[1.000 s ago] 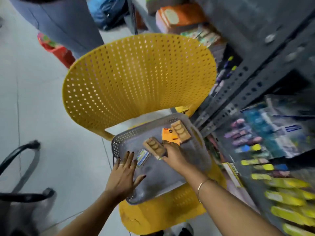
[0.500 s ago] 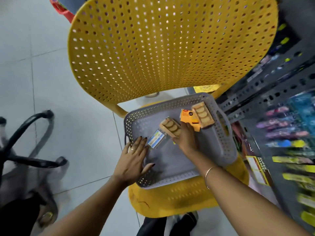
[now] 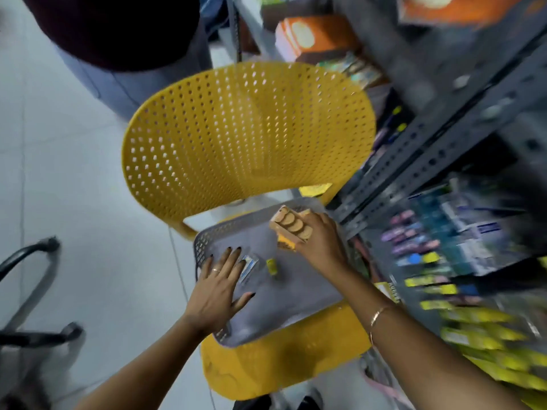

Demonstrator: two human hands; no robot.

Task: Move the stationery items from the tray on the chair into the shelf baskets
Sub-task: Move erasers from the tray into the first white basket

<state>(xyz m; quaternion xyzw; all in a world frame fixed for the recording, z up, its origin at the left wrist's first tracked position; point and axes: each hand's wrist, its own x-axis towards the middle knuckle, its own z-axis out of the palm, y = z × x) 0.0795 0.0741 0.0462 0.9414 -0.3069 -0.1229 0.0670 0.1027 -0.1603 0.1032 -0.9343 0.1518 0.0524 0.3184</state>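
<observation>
A grey perforated tray [image 3: 296, 309] lies on the seat of a yellow plastic chair [image 3: 248, 134]. My right hand [image 3: 321, 244] is closed on tan stationery packs [image 3: 291, 227] with round shapes on top and an orange pack [image 3: 286, 243], held just above the tray's far right corner. My left hand [image 3: 219, 288] rests flat, fingers spread, on the tray's left rim. A small blue-and-white packet [image 3: 250, 266] lies at its fingertips, and a small yellow item [image 3: 271, 267] lies in the tray's middle.
A grey metal shelf rack [image 3: 444, 149] stands to the right, holding blurred pens and yellow packets [image 3: 479, 329]. Orange boxes [image 3: 313, 37] sit on an upper shelf. A person [image 3: 118, 39] stands behind the chair. A black chair base [image 3: 32, 291] is on the floor at left.
My right hand has gathered the tan packs and the orange pack and lifted them toward the tray's far right corner. A small yellow item now shows. The camera tilted up.
</observation>
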